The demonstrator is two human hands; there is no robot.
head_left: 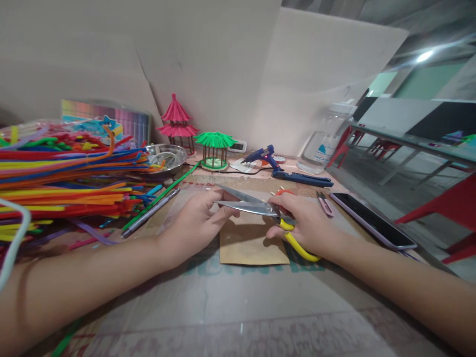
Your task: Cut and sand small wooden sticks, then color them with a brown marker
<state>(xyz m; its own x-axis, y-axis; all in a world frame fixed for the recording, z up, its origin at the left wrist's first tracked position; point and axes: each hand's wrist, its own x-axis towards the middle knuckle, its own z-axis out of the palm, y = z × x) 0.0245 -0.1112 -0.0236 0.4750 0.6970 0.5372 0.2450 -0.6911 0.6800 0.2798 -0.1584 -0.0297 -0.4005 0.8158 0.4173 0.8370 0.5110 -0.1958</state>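
Observation:
My right hand (308, 223) grips a pair of scissors (256, 207) by the yellow handle, their blades apart and pointing left. My left hand (199, 220) is closed, thumb and fingers together at the blades; anything in its fingertips is hidden. Beneath the scissors a brown piece of card (253, 245) lies on the table. A bit of orange and some small pale ends show beside my right fingers, too small to make out.
Bundles of colourful pipe cleaners (67, 198) fill the left, with a pen (150, 213) beside them. Behind stand a metal bowl (169, 161), a pink pagoda (176, 116), a green-roofed pavilion (214, 141), a glue gun (260, 154) and a bottle (320, 148). Thread snips (325, 205) and a phone (372, 218) lie right.

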